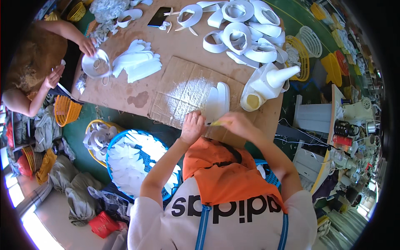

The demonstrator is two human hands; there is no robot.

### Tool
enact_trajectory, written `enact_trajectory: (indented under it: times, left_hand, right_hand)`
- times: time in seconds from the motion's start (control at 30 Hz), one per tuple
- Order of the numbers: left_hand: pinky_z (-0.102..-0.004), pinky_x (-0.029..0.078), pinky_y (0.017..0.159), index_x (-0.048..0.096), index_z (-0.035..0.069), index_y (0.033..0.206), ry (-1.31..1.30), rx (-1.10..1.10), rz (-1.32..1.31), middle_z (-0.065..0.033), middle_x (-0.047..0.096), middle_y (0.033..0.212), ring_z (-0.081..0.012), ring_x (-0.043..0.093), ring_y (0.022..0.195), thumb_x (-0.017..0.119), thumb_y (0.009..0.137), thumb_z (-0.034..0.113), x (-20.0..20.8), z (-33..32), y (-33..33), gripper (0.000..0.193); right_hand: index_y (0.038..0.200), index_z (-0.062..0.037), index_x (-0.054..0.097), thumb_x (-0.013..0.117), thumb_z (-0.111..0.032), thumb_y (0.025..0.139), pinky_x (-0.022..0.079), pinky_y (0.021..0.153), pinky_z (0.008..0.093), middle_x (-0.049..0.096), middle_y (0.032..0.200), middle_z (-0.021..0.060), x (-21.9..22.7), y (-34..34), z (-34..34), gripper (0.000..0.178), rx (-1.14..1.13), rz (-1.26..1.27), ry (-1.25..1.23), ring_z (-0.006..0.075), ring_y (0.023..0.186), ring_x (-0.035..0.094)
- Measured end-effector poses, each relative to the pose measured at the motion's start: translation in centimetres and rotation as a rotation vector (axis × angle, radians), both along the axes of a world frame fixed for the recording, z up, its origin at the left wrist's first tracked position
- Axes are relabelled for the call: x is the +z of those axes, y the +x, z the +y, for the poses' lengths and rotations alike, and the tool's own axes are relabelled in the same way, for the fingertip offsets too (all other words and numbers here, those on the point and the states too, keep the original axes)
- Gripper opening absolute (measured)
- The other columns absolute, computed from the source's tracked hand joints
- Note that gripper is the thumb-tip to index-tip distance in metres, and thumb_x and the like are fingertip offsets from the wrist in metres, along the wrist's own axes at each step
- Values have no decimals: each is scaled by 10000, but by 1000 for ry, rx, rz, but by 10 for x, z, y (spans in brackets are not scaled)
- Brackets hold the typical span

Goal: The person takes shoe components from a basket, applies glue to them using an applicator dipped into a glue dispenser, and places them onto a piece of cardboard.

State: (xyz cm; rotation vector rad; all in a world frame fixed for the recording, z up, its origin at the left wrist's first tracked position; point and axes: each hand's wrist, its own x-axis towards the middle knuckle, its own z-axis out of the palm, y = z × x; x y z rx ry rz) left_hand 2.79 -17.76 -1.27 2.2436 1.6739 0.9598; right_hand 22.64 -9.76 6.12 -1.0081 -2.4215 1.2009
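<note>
My right hand (239,125) grips a small yellow-handled brush (218,123), its tip pointing at my left hand. At the near edge of the cardboard, my left hand (193,127) is closed with fingers bent; what it pinches is hidden. Just beyond both hands lies a stack of long, round-ended white pieces (218,100), fanned slightly. White smears cover the middle of the cardboard sheet (164,102). Right of the stack stands a white squeeze bottle (283,77) with a long nozzle, beside a white cut-open container (253,101) with something yellowish inside.
White ring-shaped parts (237,37) are heaped at the back of the table. More flat white pieces (137,62) lie at left. A co-worker's hand (87,46) touches a white dish (96,63). A blue basket (109,162) full of white pieces stands below left.
</note>
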Motion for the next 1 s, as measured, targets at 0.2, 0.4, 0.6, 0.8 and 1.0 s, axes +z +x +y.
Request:
enact_trajectory:
  times: [0.2, 0.4, 0.6, 0.8, 1.0]
  left_hand:
    - [-331, 483, 623, 575, 58, 879, 12, 156, -396, -103, 583, 843, -268, 580, 686, 570, 706, -49, 26, -4, -14, 204]
    - [-246, 483, 607, 590, -19, 846, -61, 1053, -1320, -73, 604, 746, -145, 577, 641, 568, 765, -29, 47, -139, -139, 85]
    - [-343, 455, 590, 600, 19, 770, -408, 1787, -321, -117, 613, 715, -239, 585, 625, 558, 711, 55, -94, -284, -137, 81]
    - [-413, 461, 739, 614, 60, 831, -761, 1439, -301, -135, 621, 892, -330, 584, 856, 543, 710, 108, -161, -271, -79, 149]
    - [-376, 473, 835, 673, 83, 913, -1375, 764, -123, -146, 637, 983, -295, 601, 945, 603, 664, 323, -225, -294, -126, 352]
  right_hand:
    - [917, -11, 613, 570, -107, 799, 459, 650, 387, 597, 843, 152, 0, -2, 11, 158, -256, -178, 245, 342, 767, 574]
    - [978, 0, 597, 530, -99, 845, 456, 704, 363, 616, 890, 164, 18, 9, 20, 178, -231, -214, 126, 329, 807, 589]
    - [975, 18, 593, 540, -98, 839, 450, 731, 370, 605, 910, 171, 1, 4, 30, 187, -198, -291, 97, 336, 837, 575]
    - [965, 25, 592, 545, -95, 832, 452, 730, 378, 603, 909, 183, 0, 11, 32, 185, -152, -260, 214, 336, 830, 580]
    - [968, 28, 604, 593, -143, 806, 483, 633, 355, 644, 823, 169, -8, 14, 56, 236, -242, -370, 108, 289, 698, 626]
